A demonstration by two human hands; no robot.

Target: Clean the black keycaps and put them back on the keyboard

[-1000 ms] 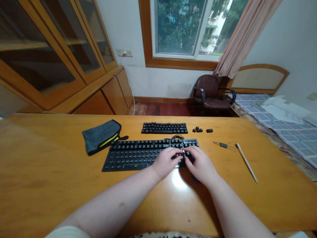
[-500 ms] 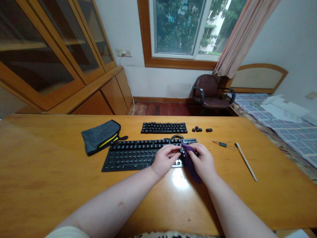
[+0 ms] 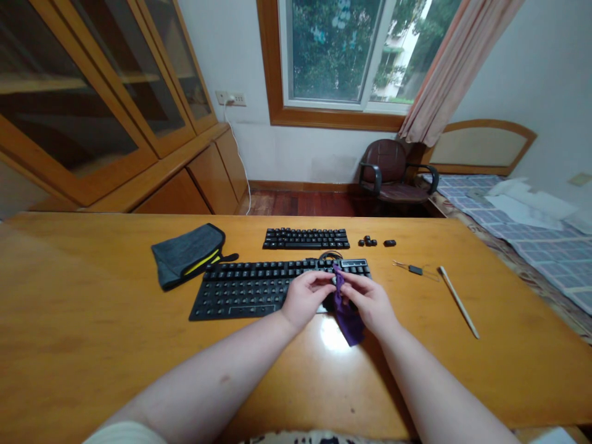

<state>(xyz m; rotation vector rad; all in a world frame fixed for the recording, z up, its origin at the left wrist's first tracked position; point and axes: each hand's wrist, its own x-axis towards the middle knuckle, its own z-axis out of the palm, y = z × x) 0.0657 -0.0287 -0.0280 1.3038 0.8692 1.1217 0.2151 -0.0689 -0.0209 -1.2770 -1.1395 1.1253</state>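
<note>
My right hand (image 3: 370, 302) pinches a purple cloth (image 3: 349, 324), whose loose end hangs down toward the tabletop. Close beside it, my left hand (image 3: 304, 297) is closed with its fingertips on a keycap (image 3: 333, 280), mostly hidden by the fingers and the cloth. Both hands are over the right part of a black keyboard (image 3: 245, 293). Many of its keys are stripped to bare switches, while caps remain along its upper rows. Behind it, removed black keycaps (image 3: 306, 238) are laid out in rows.
Several loose keycaps (image 3: 367, 241) and another dark cap (image 3: 390, 243) lie at the back right. A wire keycap puller (image 3: 415, 270) and a pale stick (image 3: 459, 302) rest to the right. On the left is a folded grey cloth (image 3: 187, 253) with a yellow inner side.
My right hand has moved slightly left, bringing the purple cloth against my left fingertips. The cloth's loose end now hangs further left, and the keyboard's right end shows more.
</note>
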